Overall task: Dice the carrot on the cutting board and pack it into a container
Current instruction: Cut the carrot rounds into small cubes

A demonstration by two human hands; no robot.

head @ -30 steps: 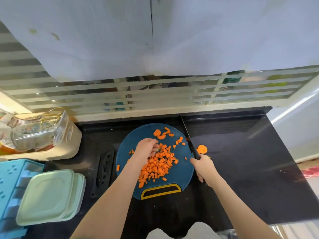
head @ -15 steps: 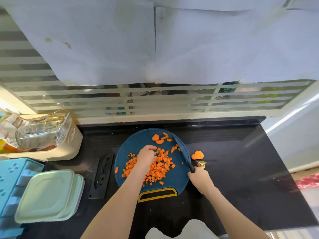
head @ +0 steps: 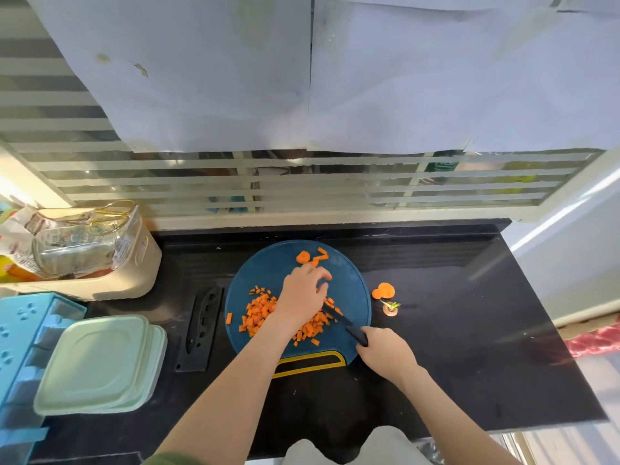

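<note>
Head view: the diced carrot lies heaped on the middle of the round blue cutting board, with a few uncut slices at its far edge and two offcuts on the black counter just beside the board; the left hand arches over the heap, fingers curved down, and I cannot tell whether it pinches a piece or only steadies the pile; the right hand is clenched round the handle of the knife; to finish dicing well, I would tuck the left fingertips back from the blade and bring the far slices in; the dice have no heading of their own, though the heap spreads left to right; the knife's long axis runs diagonally, its tip pointing away and left under the left hand; the lidded container waits well apart at the left.
</note>
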